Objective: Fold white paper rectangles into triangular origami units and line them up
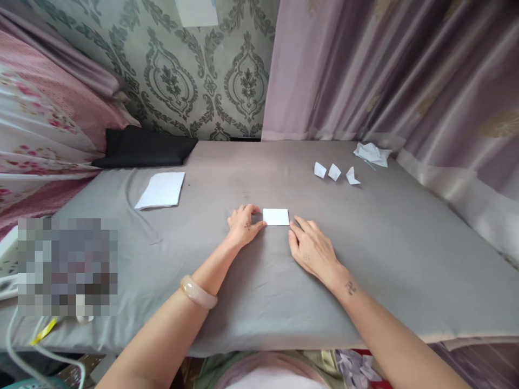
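A small white rectangle of folded paper (pixel 276 217) lies flat on the grey cloth, between my two hands. My left hand (pixel 244 224) rests at its left side, thumb stretched to the lower left corner and the other fingers apart from it. On the other side, my right hand (pixel 312 243) lies low over the cloth with fingers extended, their tips by the paper's lower right corner. Neither hand grips anything. Beyond my right hand stand folded paper pieces, one a small white boat-like shape (pixel 352 176) and two more pieces (pixel 320 170) beside it.
A stack of white paper (pixel 161 190) lies at the left, with a black folded cloth (pixel 148 147) behind it. Crumpled white paper (pixel 373 154) sits at the back right by the curtain (pixel 405 70). White cables (pixel 16 337) hang at the near left edge.
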`<state>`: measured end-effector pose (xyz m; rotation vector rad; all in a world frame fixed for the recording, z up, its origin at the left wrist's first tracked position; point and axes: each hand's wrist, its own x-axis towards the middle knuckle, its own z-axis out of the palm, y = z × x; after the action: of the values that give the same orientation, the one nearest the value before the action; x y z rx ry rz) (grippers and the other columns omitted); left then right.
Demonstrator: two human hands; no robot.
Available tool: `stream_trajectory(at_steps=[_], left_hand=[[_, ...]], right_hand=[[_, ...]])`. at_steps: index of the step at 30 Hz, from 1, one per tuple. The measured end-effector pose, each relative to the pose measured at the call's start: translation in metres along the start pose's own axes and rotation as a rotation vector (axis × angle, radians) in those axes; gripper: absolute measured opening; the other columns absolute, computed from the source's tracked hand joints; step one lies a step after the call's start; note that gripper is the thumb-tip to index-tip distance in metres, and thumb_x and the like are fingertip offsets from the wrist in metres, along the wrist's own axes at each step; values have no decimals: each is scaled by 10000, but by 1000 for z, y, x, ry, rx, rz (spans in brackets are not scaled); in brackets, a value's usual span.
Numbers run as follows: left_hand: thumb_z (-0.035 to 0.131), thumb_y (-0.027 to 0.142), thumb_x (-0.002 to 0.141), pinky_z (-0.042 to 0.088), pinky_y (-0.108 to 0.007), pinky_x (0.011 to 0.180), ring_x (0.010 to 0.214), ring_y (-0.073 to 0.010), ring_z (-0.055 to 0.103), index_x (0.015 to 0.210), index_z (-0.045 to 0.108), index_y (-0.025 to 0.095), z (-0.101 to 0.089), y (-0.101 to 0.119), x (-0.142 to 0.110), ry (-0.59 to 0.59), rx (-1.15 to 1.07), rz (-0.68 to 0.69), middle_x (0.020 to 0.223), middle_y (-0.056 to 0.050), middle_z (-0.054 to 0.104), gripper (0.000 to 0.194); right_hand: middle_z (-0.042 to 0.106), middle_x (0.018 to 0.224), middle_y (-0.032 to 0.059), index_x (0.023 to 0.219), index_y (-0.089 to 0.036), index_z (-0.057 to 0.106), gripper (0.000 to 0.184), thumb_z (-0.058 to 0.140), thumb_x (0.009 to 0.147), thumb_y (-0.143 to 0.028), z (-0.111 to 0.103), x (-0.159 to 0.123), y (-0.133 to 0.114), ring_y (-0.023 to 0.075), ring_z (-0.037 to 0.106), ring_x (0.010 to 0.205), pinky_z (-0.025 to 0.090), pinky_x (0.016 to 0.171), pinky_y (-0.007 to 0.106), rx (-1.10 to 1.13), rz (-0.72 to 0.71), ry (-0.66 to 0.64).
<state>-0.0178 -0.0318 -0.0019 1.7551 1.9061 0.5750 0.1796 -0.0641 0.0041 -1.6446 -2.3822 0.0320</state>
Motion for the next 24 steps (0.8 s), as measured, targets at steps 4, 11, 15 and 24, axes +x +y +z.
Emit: stream_trajectory(at_steps=[4,11,15,24], left_hand=[[633,383,790,350,-419,899,1044,-259,497,966,641,268,2,-1,0,6,-12,22,1077,-49,578,211],[662,349,759,314,-449,948,1076,-273,476,853,695,252,4,0,-1,29,-71,22,1101,-46,580,139],[671,361,745,311,-450,956,1073,-270,473,899,687,248,3,-1,-2,28,-82,18,1120,-48,580,192],[627,316,772,316,-456,973,1009,-236,510,884,700,287,-2,-1,-9,0,-193,73,1024,-25,608,137]], right_hand=[[574,1302,83,1178,-186,632,367,367,936,-261,-4,1,11,231,522,1148,480,882,371,33,0,1],[645,1119,73,1121,-212,592,315,571,841,-353,-1,21,21,221,573,1024,480,819,360,236,102,-6],[617,1168,82,1284,-209,460,572,652,764,-349,8,41,20,199,576,1033,465,866,352,401,157,-33],[626,1090,32,1202,-267,553,401,579,802,-261,15,45,14,186,560,1036,458,873,340,524,62,98]])
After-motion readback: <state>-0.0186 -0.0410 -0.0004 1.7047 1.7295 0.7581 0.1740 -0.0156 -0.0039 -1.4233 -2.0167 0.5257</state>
